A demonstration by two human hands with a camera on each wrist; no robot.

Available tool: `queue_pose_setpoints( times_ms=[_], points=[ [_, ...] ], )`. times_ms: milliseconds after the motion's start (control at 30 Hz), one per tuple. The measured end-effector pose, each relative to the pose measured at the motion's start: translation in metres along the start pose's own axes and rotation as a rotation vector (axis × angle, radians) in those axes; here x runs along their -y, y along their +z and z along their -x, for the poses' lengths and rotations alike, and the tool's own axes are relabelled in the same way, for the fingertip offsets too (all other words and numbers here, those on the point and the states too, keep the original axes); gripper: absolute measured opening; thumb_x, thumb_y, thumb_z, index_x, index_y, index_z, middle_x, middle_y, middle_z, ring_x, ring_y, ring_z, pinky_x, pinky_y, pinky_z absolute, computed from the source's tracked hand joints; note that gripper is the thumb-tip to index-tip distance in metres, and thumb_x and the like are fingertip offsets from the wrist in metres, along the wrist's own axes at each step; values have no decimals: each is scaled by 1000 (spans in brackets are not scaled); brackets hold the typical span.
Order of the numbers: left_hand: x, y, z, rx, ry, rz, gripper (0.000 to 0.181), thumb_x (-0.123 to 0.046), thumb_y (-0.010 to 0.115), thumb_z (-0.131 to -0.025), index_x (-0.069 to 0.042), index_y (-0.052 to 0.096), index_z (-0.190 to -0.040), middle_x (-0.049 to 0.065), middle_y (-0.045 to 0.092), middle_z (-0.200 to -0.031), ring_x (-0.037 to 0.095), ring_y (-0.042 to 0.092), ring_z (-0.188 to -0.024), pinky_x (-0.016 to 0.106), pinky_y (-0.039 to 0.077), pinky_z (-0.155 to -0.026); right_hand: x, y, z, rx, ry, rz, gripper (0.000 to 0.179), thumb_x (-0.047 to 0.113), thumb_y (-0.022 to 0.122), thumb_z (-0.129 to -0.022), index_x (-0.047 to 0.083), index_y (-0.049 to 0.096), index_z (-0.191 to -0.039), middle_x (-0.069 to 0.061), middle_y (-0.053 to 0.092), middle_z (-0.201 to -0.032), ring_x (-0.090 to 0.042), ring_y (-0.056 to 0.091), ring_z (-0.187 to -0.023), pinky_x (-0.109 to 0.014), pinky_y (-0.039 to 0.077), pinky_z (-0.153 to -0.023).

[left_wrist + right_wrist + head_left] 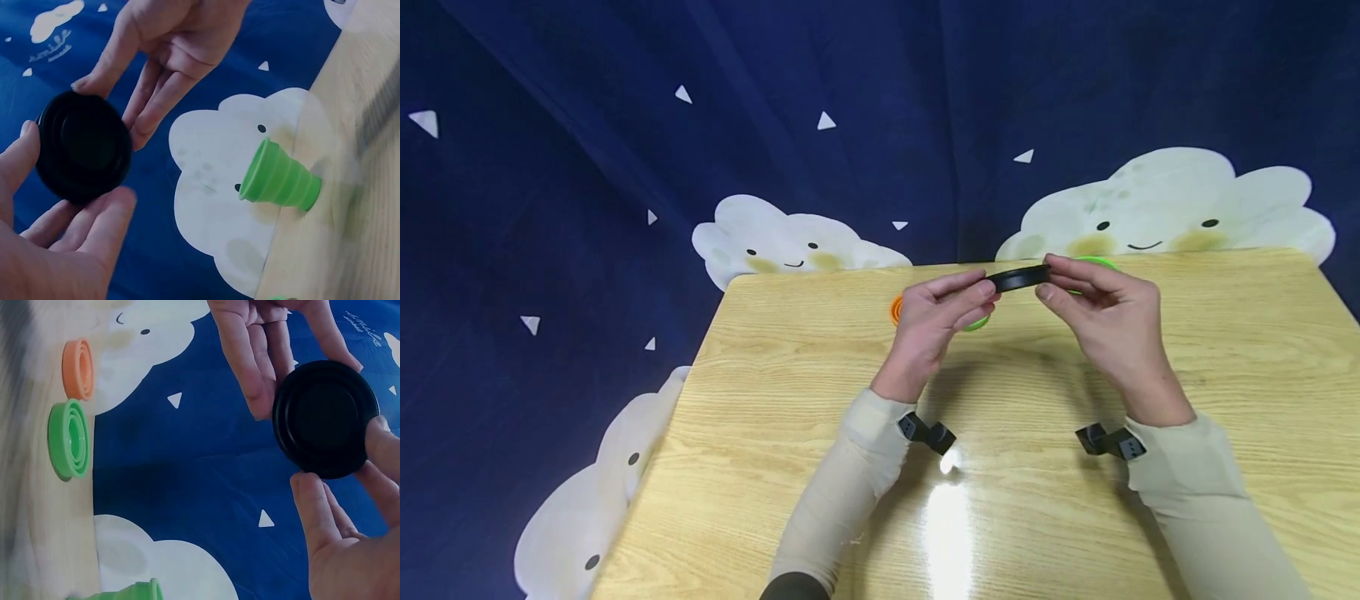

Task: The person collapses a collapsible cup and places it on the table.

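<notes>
Both hands hold up a black collapsible cup (1018, 278), folded flat into a disc, above the far part of the table. My left hand (928, 325) pinches its left edge between thumb and fingers, while my right hand (1112, 321) grips the right edge the same way. In the right wrist view, concentric rings show on the face of the black cup (325, 422). Behind the right hand, a green collapsible cup (284, 178) stands extended on the table. Partly hidden behind the left hand are a flattened orange cup (78, 370) and a flattened green cup (67, 440).
The wooden table (775, 400) ends at a dark blue curtain (880, 108) with white clouds and triangles. Small black wrist cameras are strapped over the beige sleeves (850, 467). Bright glare lies on the table's near middle.
</notes>
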State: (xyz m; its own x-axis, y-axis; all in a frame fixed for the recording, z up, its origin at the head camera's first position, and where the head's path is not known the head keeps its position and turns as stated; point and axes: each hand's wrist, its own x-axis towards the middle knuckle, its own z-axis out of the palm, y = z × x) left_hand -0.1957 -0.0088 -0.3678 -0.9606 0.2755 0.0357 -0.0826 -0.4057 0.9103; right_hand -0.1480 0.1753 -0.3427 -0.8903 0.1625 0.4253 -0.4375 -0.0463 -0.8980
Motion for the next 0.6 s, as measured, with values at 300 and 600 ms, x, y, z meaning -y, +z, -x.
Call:
queue_pose_setpoints(
  times_ms=[300, 600],
  points=[
    [-3, 11, 12, -22, 281, -183, 47, 4, 77, -67, 5, 62, -112, 13, 65, -105, 27, 62, -95, 37, 52, -79, 3, 0, 4, 19, 60, 40, 44, -9, 74, -68, -8, 62, -111, -23, 61, -104, -20, 65, -87, -25, 52, -74],
    [-10, 16, 14, 5, 470, -476, 55, 4, 80, -62, 6, 60, -113, 19, 60, -114, 23, 61, -100, 39, 50, -84, 1, 1, 4, 49, -10, 388, 56, -2, 82, -61, -3, 62, -114, -17, 61, -108, -18, 63, -91, -25, 50, -79]
  ],
)
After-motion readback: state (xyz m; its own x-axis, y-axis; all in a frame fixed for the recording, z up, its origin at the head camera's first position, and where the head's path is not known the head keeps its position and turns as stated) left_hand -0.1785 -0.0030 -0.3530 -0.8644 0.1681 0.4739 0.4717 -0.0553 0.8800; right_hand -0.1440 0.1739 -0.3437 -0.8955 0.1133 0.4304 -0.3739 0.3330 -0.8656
